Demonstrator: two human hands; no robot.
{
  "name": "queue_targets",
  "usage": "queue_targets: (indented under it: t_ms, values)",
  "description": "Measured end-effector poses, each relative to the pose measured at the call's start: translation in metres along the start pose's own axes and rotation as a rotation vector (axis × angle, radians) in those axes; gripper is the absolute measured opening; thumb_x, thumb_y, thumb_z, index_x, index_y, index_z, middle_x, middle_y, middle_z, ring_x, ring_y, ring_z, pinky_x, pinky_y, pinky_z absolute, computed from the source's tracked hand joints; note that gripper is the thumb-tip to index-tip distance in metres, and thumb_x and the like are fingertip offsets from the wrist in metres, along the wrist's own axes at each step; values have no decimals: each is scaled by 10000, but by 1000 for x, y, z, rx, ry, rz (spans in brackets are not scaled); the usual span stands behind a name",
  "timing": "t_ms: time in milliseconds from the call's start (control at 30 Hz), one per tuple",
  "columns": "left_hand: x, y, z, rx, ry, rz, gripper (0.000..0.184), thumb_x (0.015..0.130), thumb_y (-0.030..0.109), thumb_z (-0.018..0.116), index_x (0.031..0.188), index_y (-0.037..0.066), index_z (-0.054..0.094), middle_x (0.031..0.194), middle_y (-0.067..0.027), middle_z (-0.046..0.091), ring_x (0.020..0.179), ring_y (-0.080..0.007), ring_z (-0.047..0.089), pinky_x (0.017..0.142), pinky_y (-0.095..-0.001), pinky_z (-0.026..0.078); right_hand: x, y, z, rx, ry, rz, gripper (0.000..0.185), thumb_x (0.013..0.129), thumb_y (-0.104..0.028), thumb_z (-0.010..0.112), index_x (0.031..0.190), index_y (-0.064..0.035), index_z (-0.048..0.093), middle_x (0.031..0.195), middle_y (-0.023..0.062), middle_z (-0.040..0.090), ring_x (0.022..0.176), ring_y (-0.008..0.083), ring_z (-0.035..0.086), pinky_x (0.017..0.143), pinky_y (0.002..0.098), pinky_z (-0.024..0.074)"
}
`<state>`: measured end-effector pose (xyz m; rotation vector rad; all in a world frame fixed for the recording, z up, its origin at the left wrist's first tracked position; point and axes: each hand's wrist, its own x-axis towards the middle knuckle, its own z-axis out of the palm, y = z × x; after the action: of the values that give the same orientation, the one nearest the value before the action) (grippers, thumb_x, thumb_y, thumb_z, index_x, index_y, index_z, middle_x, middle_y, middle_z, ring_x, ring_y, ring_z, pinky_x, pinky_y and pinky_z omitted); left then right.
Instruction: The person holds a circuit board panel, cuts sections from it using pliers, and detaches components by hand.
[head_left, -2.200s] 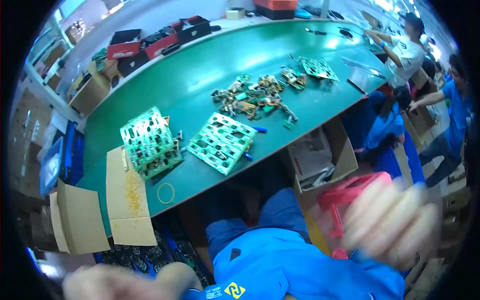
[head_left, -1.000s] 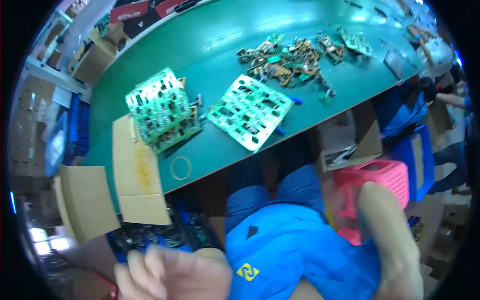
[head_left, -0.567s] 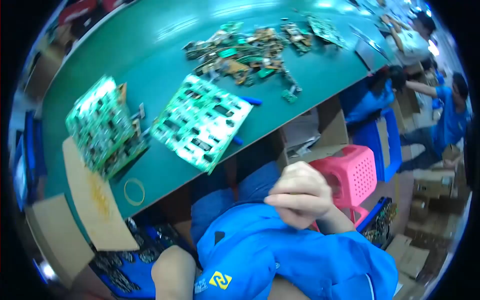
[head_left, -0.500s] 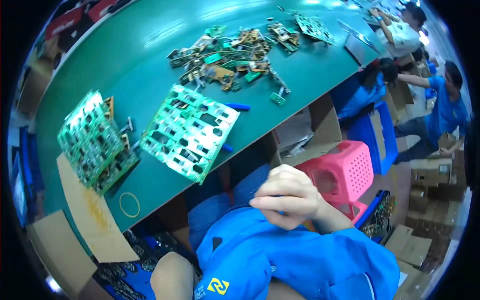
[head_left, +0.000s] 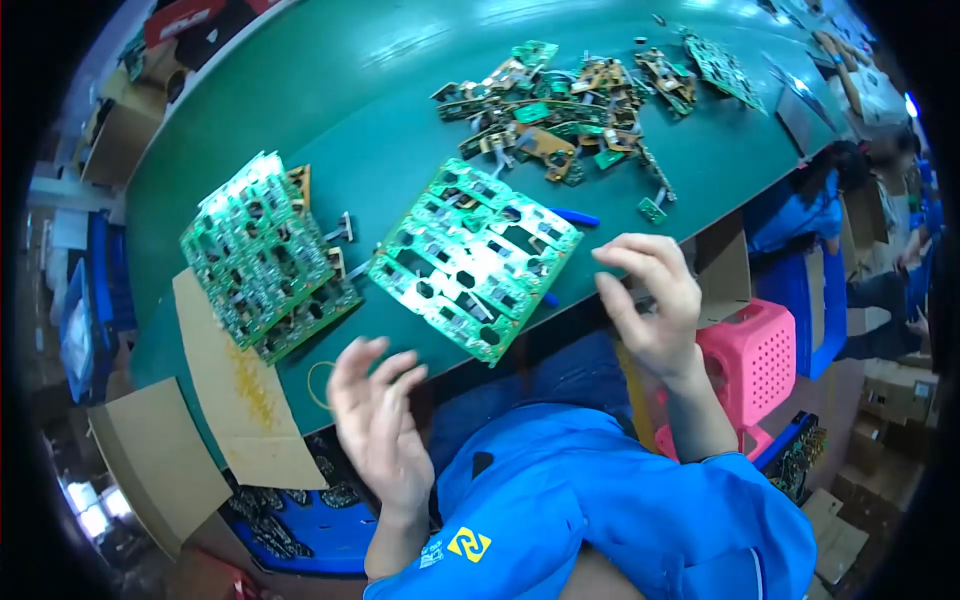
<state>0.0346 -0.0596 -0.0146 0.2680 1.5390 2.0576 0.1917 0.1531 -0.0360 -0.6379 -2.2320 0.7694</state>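
Observation:
My left hand (head_left: pixel 382 425), fingers apart and holding nothing, hovers by the table's front edge. It is nearest the yellow rubber band (head_left: pixel 314 386) and the lower corner of a green circuit board panel (head_left: pixel 420 262) with cut-outs. My right hand (head_left: pixel 655 300) is raised to the right of that panel, thumb and fingers parted around nothing. Under the panel pokes out a tool with blue handles (head_left: pixel 575 217); most of it is hidden. To the left leans a stack of similar green panels (head_left: pixel 258 255).
A heap of small green and brown boards (head_left: pixel 540 115) covers the table's (head_left: pixel 350 110) far side. Cardboard (head_left: pixel 245 390) lies over the front left edge. Beside me on the right are a pink stool (head_left: pixel 765 365) and a blue crate (head_left: pixel 830 315). Other people work farther right.
My left hand has come up into view beside the table edge. My right hand has gone from a closed curl near my body to open beside the panel. The camera view has shifted left.

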Motion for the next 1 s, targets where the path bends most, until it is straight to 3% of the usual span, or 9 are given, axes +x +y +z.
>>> queue_targets:
  t_ms: [67, 100, 167, 200, 333, 500, 700, 833, 1000]
  values:
    - [9, -5, 1, 57, -167, -83, 569, 943, 20, 506, 1458, -27, 267, 1359, -217, 461, 1087, -252, 596, 934, -348, 498, 8, -2, 7, 22, -10, 22, 330, 781, -2, 704, 1109, -20, 672, 1099, 102, 626, 861, 205, 582, 716, 278, 469]
    - [15, -4, 6, 62, -160, -77, 569, 943, 20, 506, 1458, -27, 267, 1359, -217, 461, 1087, -252, 596, 934, -348, 498, 13, -3, 10, 25, -7, 47, 322, 791, -17, 707, 1111, -16, 669, 1092, 102, 629, 873, 203, 586, 728, 281, 474]
    - [24, -4, 19, -134, -171, -327, 576, 929, -22, 525, 1449, -8, 278, 1352, -217, 483, 1124, -255, 602, 938, -341, 497, 22, -6, 13, 25, 0, 102, 311, 811, -48, 713, 1116, -8, 663, 1078, 103, 635, 896, 198, 594, 751, 286, 484]
    - [29, -5, 23, -132, -171, -322, 576, 929, -22, 525, 1449, -8, 278, 1352, -217, 483, 1124, -255, 602, 938, -341, 497, 28, -8, 14, 28, 4, 99, 311, 811, -48, 713, 1116, -8, 663, 1078, 103, 635, 896, 198, 594, 751, 286, 484]
    - [40, -17, 31, -128, -126, -308, 594, 908, -54, 553, 1440, 28, 302, 1314, -213, 526, 1149, -249, 603, 941, -339, 497, 40, -19, 17, 312, -314, 543, 379, 852, -7, 687, 1216, 20, 586, 1125, 115, 613, 797, 112, 553, 635, 212, 444]
    - [19, -14, 26, -157, -116, -231, 628, 865, -113, 550, 1426, 49, 320, 1259, -190, 572, 1138, -257, 608, 960, -355, 495, 23, -30, 17, 786, -141, 536, 389, 885, -13, 670, 1248, 23, 534, 1096, 104, 619, 840, 89, 577, 678, 178, 445]
    - [-18, -7, 14, -289, -167, -292, 661, 827, -121, 548, 1426, 76, 347, 1217, -159, 600, 1130, -276, 612, 982, -382, 494, -29, -46, 4, 1080, -130, 682, 453, 880, 35, 666, 1290, 11, 476, 1097, 107, 609, 880, 99, 593, 721, 190, 477]
    - [-41, -11, 5, -608, -211, -600, 643, 801, -104, 552, 1405, 65, 412, 1231, -154, 618, 1105, -294, 630, 1001, -398, 491, -67, -48, -2, 1303, -160, 828, 459, 872, 50, 674, 1284, 3, 476, 1096, 107, 604, 952, 119, 607, 799, 216, 508]
    - [-65, -39, -16, -509, -115, -676, 591, 809, -66, 550, 1383, 52, 472, 1268, -171, 620, 1099, -300, 642, 1011, -410, 489, -90, -54, -9, 1157, -232, 834, 460, 869, 54, 676, 1281, 3, 479, 1094, 101, 604, 936, 113, 599, 804, 216, 507]
